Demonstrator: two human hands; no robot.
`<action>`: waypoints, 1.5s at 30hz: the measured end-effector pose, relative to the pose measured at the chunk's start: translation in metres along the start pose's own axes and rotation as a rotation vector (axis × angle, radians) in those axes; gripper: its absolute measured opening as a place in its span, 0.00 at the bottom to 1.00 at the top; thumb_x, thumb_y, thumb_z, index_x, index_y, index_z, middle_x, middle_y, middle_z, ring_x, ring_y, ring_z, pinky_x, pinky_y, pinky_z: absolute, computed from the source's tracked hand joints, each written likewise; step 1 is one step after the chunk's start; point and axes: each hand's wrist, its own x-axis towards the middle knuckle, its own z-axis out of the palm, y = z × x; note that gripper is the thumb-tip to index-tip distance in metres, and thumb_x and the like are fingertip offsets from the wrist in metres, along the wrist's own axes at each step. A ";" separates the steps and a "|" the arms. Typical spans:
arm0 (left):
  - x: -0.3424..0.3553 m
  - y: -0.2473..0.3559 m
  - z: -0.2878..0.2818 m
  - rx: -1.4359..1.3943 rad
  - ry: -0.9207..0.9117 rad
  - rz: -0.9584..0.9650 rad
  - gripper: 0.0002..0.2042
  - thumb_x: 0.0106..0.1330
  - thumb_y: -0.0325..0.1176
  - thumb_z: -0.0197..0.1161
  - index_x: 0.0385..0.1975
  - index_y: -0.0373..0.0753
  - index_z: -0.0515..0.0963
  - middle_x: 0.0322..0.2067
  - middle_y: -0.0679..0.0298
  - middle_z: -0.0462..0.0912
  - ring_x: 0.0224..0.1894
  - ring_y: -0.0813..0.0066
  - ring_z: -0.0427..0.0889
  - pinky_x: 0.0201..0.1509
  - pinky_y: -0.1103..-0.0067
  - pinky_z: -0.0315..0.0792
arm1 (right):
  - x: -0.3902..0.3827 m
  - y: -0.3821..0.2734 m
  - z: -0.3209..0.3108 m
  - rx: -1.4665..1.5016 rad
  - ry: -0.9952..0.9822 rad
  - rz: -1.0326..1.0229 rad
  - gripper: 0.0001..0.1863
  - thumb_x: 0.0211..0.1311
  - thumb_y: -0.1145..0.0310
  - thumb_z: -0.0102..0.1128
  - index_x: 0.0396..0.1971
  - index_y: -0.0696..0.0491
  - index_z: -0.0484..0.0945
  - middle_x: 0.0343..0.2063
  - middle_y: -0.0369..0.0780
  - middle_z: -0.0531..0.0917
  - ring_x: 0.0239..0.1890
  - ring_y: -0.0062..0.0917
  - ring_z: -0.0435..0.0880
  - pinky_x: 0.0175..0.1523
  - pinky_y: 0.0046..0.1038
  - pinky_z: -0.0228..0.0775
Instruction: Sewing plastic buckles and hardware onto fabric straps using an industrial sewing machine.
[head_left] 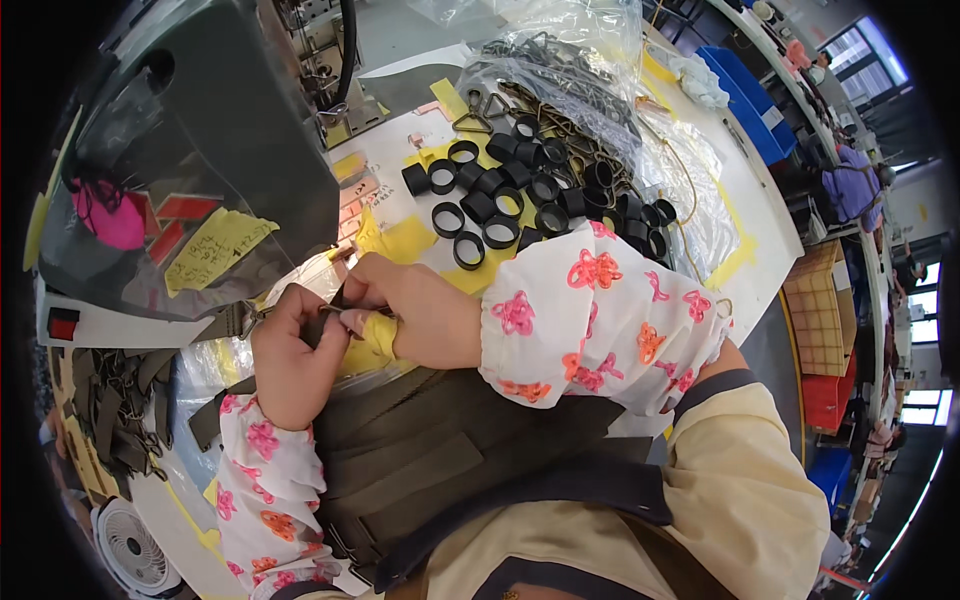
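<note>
Just in front of the grey sewing machine, my left hand and my right hand meet, pinching a dark olive strap with a small metal piece; their exact join is partly hidden by my fingers. A yellow wrap circles a finger of my right hand. Several black rings lie beyond my hands beside metal triangle buckles. Long olive straps rest below my hands.
A pile of straps with hooks is at the left, above a white fan. Plastic bags lie at the back of the white table. Blue bins and other workers are off to the right.
</note>
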 end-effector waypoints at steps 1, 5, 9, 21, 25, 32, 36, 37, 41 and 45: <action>-0.002 0.003 0.002 0.126 0.104 0.055 0.04 0.55 0.26 0.58 0.27 0.35 0.71 0.16 0.60 0.74 0.19 0.77 0.75 0.23 0.80 0.65 | 0.001 -0.003 -0.001 0.224 -0.058 0.220 0.19 0.62 0.61 0.51 0.39 0.65 0.65 0.20 0.44 0.77 0.22 0.29 0.80 0.25 0.28 0.71; -0.002 0.004 0.012 0.182 0.175 0.290 0.06 0.54 0.27 0.60 0.30 0.35 0.72 0.17 0.59 0.77 0.21 0.68 0.79 0.25 0.77 0.70 | 0.002 -0.003 0.006 0.193 -0.077 0.272 0.22 0.65 0.54 0.46 0.29 0.63 0.66 0.17 0.42 0.76 0.15 0.25 0.77 0.21 0.23 0.69; -0.003 -0.001 0.005 0.062 0.109 0.233 0.06 0.59 0.29 0.58 0.34 0.35 0.72 0.15 0.60 0.75 0.18 0.75 0.78 0.23 0.81 0.68 | 0.002 0.004 -0.001 0.305 0.071 0.313 0.16 0.63 0.65 0.44 0.24 0.64 0.69 0.12 0.43 0.74 0.14 0.24 0.76 0.21 0.25 0.70; -0.002 -0.014 0.009 -0.116 0.094 0.169 0.11 0.57 0.26 0.58 0.40 0.32 0.74 0.20 0.58 0.78 0.19 0.76 0.75 0.25 0.83 0.68 | -0.003 -0.002 -0.003 0.390 -0.016 0.349 0.18 0.66 0.61 0.45 0.26 0.61 0.72 0.11 0.35 0.71 0.11 0.16 0.69 0.17 0.20 0.60; -0.009 0.008 0.010 0.747 0.155 0.599 0.16 0.47 0.27 0.56 0.39 0.32 0.75 0.25 0.62 0.78 0.20 0.75 0.75 0.22 0.79 0.70 | -0.004 0.005 -0.003 0.349 -0.044 0.262 0.17 0.66 0.59 0.43 0.25 0.57 0.71 0.13 0.33 0.70 0.13 0.13 0.69 0.16 0.16 0.57; -0.006 0.000 0.010 0.588 0.159 0.460 0.09 0.55 0.29 0.56 0.34 0.33 0.76 0.24 0.60 0.79 0.20 0.71 0.76 0.23 0.81 0.69 | -0.004 0.000 0.000 0.261 0.046 0.305 0.18 0.67 0.61 0.43 0.24 0.60 0.69 0.12 0.36 0.69 0.12 0.18 0.72 0.16 0.21 0.61; 0.000 -0.015 0.001 -0.228 -0.062 0.037 0.07 0.58 0.31 0.59 0.29 0.34 0.75 0.18 0.65 0.75 0.18 0.80 0.73 0.22 0.82 0.65 | -0.007 -0.001 0.004 0.211 0.034 0.235 0.16 0.67 0.62 0.43 0.26 0.61 0.67 0.13 0.39 0.72 0.13 0.22 0.75 0.17 0.23 0.63; 0.000 -0.018 0.001 -0.381 -0.155 -0.026 0.07 0.58 0.32 0.60 0.28 0.34 0.74 0.17 0.67 0.74 0.19 0.84 0.71 0.22 0.83 0.64 | -0.008 0.000 0.005 0.195 0.033 0.196 0.16 0.67 0.62 0.43 0.26 0.61 0.67 0.14 0.40 0.73 0.13 0.23 0.75 0.17 0.24 0.63; 0.001 -0.008 0.000 -0.328 -0.127 -0.056 0.07 0.59 0.31 0.60 0.26 0.33 0.73 0.16 0.69 0.71 0.20 0.88 0.68 0.23 0.85 0.63 | -0.004 0.015 0.000 -0.111 0.103 -0.094 0.16 0.66 0.63 0.44 0.26 0.61 0.67 0.15 0.43 0.74 0.14 0.25 0.77 0.18 0.23 0.65; 0.002 -0.003 0.003 -0.142 0.194 0.249 0.06 0.54 0.29 0.62 0.28 0.34 0.75 0.19 0.65 0.74 0.20 0.78 0.73 0.25 0.83 0.68 | 0.004 0.004 -0.004 -0.023 0.087 -0.027 0.15 0.66 0.63 0.45 0.32 0.62 0.70 0.16 0.40 0.75 0.17 0.22 0.78 0.22 0.21 0.68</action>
